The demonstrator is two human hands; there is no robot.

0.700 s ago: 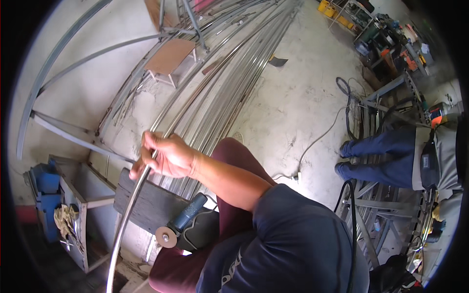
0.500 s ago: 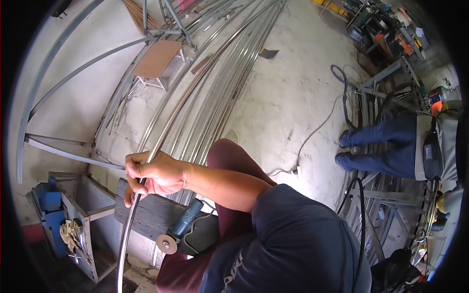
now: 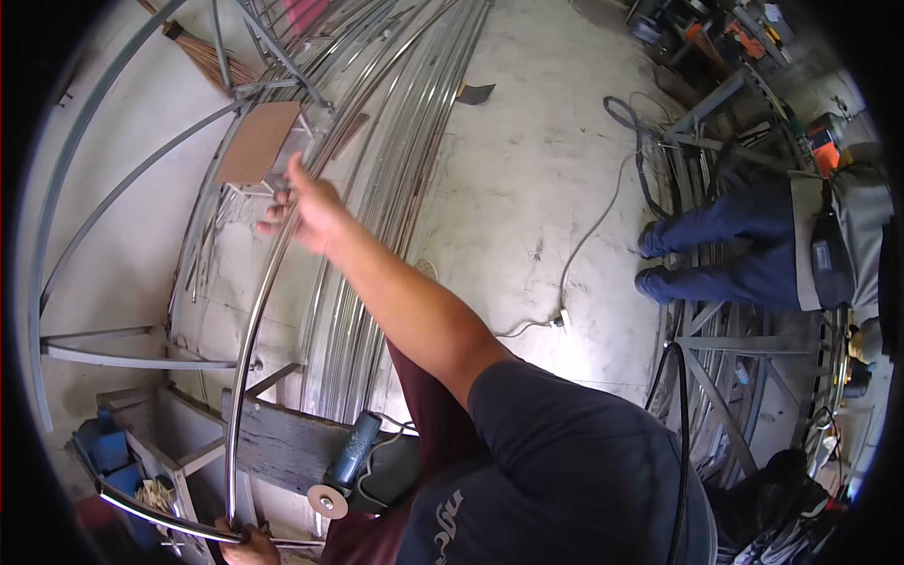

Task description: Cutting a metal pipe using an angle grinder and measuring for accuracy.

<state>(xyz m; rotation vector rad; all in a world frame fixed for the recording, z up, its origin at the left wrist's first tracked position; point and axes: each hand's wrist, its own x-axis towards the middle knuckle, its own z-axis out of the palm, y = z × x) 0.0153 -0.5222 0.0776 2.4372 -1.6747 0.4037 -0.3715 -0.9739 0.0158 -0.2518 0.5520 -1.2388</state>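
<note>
A long shiny metal tube (image 3: 247, 363) runs from the lower left up toward the back. My right arm is stretched out beside it. Slightly blurred, my right hand (image 3: 315, 215) is over the tube with thumb and fingers spread apart. At the lower edge, my left hand (image 3: 250, 548) is closed around the tube's near end, where a second, curved shiny tube (image 3: 155, 513) crosses; part of this hand is cut off. An angle grinder (image 3: 354, 452) with a brown cutting disc (image 3: 327, 502) lies on a dark wooden plank (image 3: 282, 447) by my maroon-clad legs.
Bundled metal tubes (image 3: 377, 202) lie along the floor beside a brown-topped stool (image 3: 259, 141). Grey metal framing (image 3: 66, 188) stands left, near a blue container (image 3: 105, 447). A power cord (image 3: 593, 245) crosses the floor toward another person (image 3: 734, 245) at right.
My right hand has let go of the tube and reached farther up along it, fingers opening. My left hand has come into view at the bottom, with the curved tube. The view has shifted.
</note>
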